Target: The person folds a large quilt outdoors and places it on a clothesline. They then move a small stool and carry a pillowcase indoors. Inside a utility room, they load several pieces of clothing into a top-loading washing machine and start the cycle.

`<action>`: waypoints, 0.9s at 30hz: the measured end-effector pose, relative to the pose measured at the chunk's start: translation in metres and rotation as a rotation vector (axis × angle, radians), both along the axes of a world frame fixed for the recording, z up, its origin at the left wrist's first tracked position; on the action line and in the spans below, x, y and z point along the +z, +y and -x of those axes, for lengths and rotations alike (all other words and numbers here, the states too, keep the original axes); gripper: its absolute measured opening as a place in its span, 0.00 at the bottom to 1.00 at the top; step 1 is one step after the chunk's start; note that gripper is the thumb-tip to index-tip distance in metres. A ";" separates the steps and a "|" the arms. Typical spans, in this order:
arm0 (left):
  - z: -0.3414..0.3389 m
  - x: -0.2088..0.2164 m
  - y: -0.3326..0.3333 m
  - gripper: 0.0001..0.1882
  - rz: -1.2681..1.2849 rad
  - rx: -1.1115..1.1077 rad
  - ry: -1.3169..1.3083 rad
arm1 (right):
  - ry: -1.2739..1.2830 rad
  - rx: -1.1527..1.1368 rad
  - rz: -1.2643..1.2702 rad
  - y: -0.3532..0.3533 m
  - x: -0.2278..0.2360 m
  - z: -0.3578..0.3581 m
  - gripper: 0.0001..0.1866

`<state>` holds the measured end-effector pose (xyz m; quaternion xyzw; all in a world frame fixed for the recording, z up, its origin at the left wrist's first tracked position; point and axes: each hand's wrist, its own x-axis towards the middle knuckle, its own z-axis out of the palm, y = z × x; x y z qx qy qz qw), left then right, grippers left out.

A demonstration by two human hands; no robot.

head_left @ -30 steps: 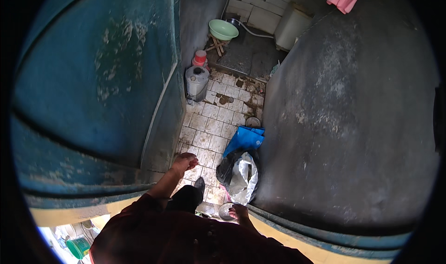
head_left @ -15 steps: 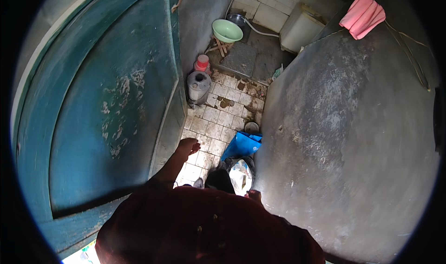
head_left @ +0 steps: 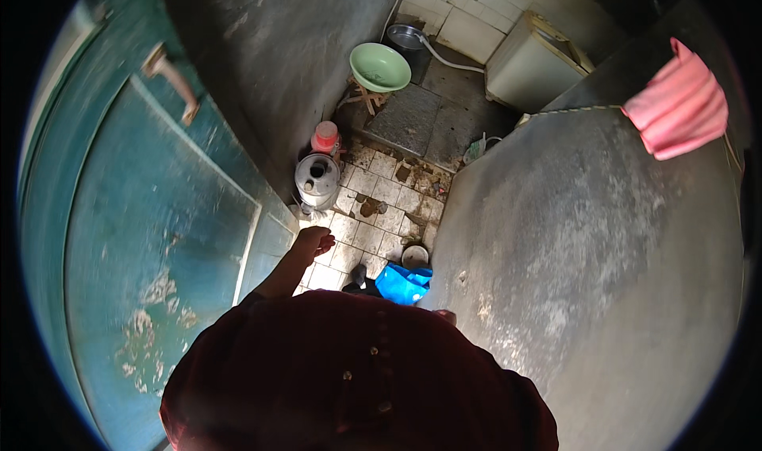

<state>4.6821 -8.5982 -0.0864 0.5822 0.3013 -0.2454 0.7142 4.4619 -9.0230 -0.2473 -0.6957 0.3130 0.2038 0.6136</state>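
My left hand (head_left: 316,242) hangs out ahead of my body over the tiled floor, its fingers loosely curled with nothing visible in them. It is nearest to a round grey-white metal canister (head_left: 317,179) with a dark hole in its top, and touches nothing that I can see. Only a small part of my right hand (head_left: 446,316) shows at the edge of my dark red top, close to the right wall; its fingers are hidden. Just ahead of it, a crumpled blue bag (head_left: 403,283) lies on the floor near a small round pot (head_left: 414,256).
At left stands a blue-green door (head_left: 119,237) with a handle (head_left: 172,83). A red container (head_left: 325,136) sits behind the canister. Farther back are a green basin (head_left: 381,67) on a wooden stand, a metal basin (head_left: 405,36) and a whitish appliance (head_left: 532,62). A pink cloth (head_left: 681,102) hangs at right.
I have moved forward into the narrow room, so the canister and basins are closer. A white bag near my right hand has gone from view behind my body. The left hand stays curled.
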 end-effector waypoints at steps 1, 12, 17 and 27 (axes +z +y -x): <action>-0.018 0.004 -0.006 0.11 0.004 0.022 0.006 | 0.056 0.069 0.109 -0.014 0.007 -0.032 0.07; -0.201 0.005 -0.038 0.12 0.122 0.203 0.047 | -0.020 -0.111 -0.109 -0.023 0.080 -0.413 0.10; -0.310 -0.003 -0.056 0.12 0.097 0.188 0.130 | 0.078 -0.032 -0.152 -0.004 0.082 -0.549 0.07; -0.469 -0.028 -0.089 0.09 0.093 0.145 0.106 | 0.120 -0.130 -0.283 0.031 0.057 -0.777 0.11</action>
